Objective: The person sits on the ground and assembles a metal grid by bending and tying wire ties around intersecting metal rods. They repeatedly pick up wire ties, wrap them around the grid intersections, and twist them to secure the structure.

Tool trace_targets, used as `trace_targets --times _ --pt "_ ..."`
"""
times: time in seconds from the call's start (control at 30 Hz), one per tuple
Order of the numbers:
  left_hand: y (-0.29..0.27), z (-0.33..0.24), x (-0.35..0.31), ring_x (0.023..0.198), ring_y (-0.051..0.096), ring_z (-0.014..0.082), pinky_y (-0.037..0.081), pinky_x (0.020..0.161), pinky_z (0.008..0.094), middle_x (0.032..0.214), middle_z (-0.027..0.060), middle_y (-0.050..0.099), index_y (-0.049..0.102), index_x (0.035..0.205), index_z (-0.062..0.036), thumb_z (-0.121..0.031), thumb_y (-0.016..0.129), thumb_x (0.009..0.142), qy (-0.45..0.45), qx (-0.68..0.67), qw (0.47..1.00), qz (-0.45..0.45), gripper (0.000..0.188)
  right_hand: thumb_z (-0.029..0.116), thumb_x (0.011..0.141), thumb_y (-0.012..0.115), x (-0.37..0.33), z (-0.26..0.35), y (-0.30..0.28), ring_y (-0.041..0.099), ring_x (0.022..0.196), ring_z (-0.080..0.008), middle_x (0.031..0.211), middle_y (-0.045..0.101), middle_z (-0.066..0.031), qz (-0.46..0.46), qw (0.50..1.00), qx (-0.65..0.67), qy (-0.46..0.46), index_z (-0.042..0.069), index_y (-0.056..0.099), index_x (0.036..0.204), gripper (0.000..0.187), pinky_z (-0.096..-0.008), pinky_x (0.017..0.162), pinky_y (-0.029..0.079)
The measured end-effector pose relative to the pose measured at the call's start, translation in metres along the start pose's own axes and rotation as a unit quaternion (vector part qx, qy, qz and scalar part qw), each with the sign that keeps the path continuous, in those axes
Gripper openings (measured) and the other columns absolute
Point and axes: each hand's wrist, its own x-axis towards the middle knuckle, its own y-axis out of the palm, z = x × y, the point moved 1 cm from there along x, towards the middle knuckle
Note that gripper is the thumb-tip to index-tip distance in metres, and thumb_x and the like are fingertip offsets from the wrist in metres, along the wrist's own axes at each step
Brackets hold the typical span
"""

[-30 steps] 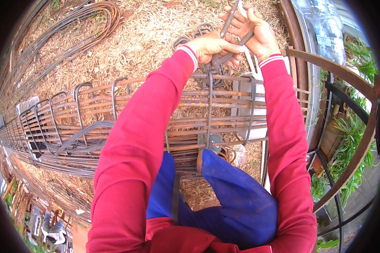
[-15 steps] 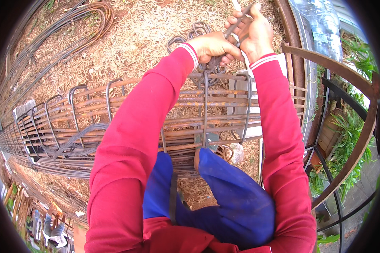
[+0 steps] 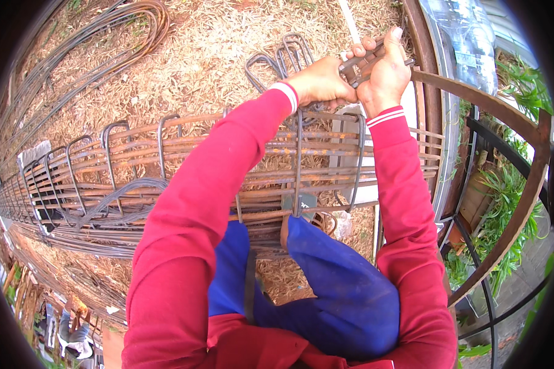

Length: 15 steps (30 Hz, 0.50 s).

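Note:
My left hand (image 3: 320, 81) and my right hand (image 3: 385, 79) are together above the far side of a long rusty rebar cage (image 3: 298, 161). Between them they grip a bent steel stirrup (image 3: 353, 63); its rod crosses my right palm and one end sticks out past that hand. My left fingers are closed round its near part. Several loose stirrups (image 3: 296, 37) lie on the straw-covered ground just beyond my left hand, partly hidden by it. Upright stirrups stand around the cage's long bars.
A bundle of thin wire (image 3: 120, 192) lies on the cage at left. Long bent bars (image 3: 157, 21) rest at the far left. A curved rusty metal frame (image 3: 517, 111), plants (image 3: 511, 203) and clear plastic bottles (image 3: 465, 43) are at right. My blue-trousered legs are against the cage's near side.
Both hands have come slightly nearer and to the right with the stirrup. The rod has turned, from steeply raised to lying more across my right palm. More of the loose stirrups shows.

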Motion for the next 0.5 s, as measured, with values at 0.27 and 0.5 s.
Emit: trace_targets --times 0.27,0.5 --pt "-0.001 0.008 -0.001 0.077 0.069 0.0257 0.052 0.069 0.0395 0.079 0.0147 0.070 0.064 0.096 0.0001 -0.014 0.068 0.083 0.186 0.016 0.926 -0.328 0.020 0.038 0.096 0.066 -0.001 -0.010 0.046 0.063 0.079 -0.0231 0.086 0.061 -0.0089 0.084 0.919 -0.292 -0.250 0.007 0.053 0.105 0.035 -0.0376 0.071 0.055" --pt "-0.029 0.024 0.005 0.046 0.042 0.0066 0.031 0.043 0.0232 0.065 0.0024 0.054 0.060 0.090 -0.0008 -0.003 0.060 0.081 0.107 -0.235 0.966 0.034 0.009 0.036 0.092 0.074 0.020 -0.011 -0.009 0.062 0.110 -0.0283 0.113 0.060 -0.0175 0.238 0.956 -0.137 0.107 0.001 0.046 0.121 0.054 -0.0436 0.094 0.053"
